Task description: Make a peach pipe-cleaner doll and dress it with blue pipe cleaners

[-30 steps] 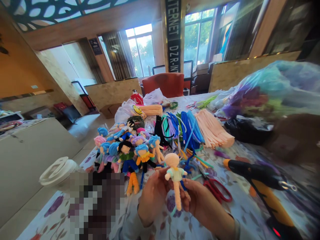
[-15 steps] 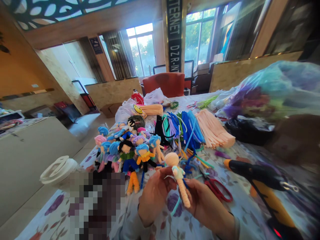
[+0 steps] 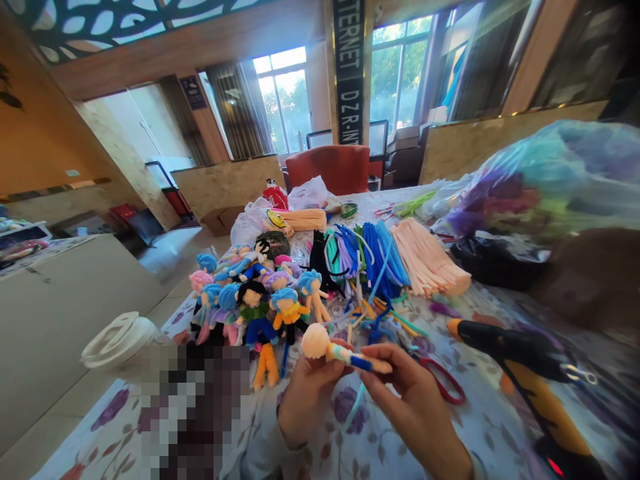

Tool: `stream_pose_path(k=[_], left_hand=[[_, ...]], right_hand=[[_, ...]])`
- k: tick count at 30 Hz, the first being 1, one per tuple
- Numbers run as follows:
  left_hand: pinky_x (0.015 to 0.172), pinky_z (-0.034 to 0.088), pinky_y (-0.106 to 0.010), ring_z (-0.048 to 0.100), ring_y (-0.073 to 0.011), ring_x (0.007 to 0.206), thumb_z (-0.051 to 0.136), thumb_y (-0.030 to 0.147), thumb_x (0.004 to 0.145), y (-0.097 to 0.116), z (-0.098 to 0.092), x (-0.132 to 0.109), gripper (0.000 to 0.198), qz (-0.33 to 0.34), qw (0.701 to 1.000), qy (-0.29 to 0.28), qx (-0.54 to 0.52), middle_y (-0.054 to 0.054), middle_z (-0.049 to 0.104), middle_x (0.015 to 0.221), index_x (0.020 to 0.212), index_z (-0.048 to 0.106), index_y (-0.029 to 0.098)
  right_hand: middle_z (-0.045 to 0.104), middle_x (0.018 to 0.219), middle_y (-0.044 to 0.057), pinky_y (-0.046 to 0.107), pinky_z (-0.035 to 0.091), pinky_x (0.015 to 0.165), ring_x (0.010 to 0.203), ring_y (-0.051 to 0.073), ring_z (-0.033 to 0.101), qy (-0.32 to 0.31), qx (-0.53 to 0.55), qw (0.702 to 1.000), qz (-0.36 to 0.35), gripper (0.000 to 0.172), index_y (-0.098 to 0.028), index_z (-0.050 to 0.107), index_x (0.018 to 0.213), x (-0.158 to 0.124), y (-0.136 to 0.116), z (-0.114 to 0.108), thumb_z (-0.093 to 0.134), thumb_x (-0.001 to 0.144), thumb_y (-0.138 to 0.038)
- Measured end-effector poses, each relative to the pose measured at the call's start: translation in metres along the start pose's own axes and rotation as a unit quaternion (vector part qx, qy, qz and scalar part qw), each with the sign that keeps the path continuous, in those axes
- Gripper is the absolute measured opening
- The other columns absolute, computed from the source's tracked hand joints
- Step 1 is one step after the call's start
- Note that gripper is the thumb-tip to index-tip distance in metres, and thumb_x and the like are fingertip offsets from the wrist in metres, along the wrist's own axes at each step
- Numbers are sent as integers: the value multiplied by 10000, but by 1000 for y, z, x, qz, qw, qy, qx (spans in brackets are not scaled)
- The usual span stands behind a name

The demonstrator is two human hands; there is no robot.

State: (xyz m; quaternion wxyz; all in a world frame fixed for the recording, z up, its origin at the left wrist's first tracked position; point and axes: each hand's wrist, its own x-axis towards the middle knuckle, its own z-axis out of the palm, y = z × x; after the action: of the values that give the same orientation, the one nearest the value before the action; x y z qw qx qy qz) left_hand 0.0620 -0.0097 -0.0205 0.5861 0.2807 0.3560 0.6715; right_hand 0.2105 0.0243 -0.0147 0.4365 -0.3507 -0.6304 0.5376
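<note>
A small pipe-cleaner doll (image 3: 316, 341) with a bald peach head, a pale top and a blue part lies sideways between my hands. My left hand (image 3: 313, 393) is closed round its upper body, just below the head. At the other end, the fingers of my right hand (image 3: 407, 390) pinch the doll's legs. A light teal pipe cleaner (image 3: 354, 408) hangs beneath it, over the flowered tablecloth. Red-handled scissors (image 3: 445, 383) lie behind my right hand, which partly hides them.
Finished dolls (image 3: 253, 300) with blue, pink and black hair are heaped ahead to the left. Bundles of blue pipe cleaners (image 3: 383, 257) and peach pipe cleaners (image 3: 430, 260) lie behind. A black-and-orange glue gun (image 3: 520, 353) stands at right, near a stuffed plastic bag (image 3: 560, 173). A white lidded container (image 3: 120, 337) is at left.
The doll has turned from nearly upright to lying sideways, its head moving left and its blue part coming into view. My right fingers have shifted up onto its legs.
</note>
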Motion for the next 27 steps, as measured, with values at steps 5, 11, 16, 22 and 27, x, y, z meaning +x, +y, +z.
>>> stream_pose_path(k=[5,11,16,22,27], left_hand=[[811,457,-327,609,-191,853,800,173,627,10,8,-6,215,11,998,-46,-47,-21,664,888,820,711,205],[761,452,-307,595,-170,789,769,147,659,11,5,-8,203,7,996,-85,-28,-19,627,905,828,706,239],[733,447,-287,593,-173,823,817,178,602,9,-2,-7,261,3,993,-106,-42,-14,610,947,831,717,255],[774,433,-300,562,-179,841,787,176,647,7,-1,-6,203,31,996,-81,-1,-14,621,884,821,713,249],[739,423,-292,548,-169,773,796,185,639,6,0,-3,144,51,995,-2,80,-21,629,776,765,726,190]], right_hand=[[617,726,-12,230,458,558,571,124,548,31,-110,982,-153,194,-254,642,948,-8,-7,0,642,780,-158],[657,756,13,249,482,548,625,156,601,49,-125,964,-230,264,-265,645,943,-13,-15,-2,653,738,-99],[686,779,32,292,506,609,701,203,640,63,-114,962,-239,295,-279,669,932,-14,-20,-2,673,704,-91],[669,762,20,263,460,565,635,171,594,27,-88,982,-167,233,-251,682,902,-10,-20,-3,667,705,-127],[632,723,20,248,402,533,608,147,538,-46,-9,999,9,155,-188,671,877,-1,-19,-8,597,796,-298]])
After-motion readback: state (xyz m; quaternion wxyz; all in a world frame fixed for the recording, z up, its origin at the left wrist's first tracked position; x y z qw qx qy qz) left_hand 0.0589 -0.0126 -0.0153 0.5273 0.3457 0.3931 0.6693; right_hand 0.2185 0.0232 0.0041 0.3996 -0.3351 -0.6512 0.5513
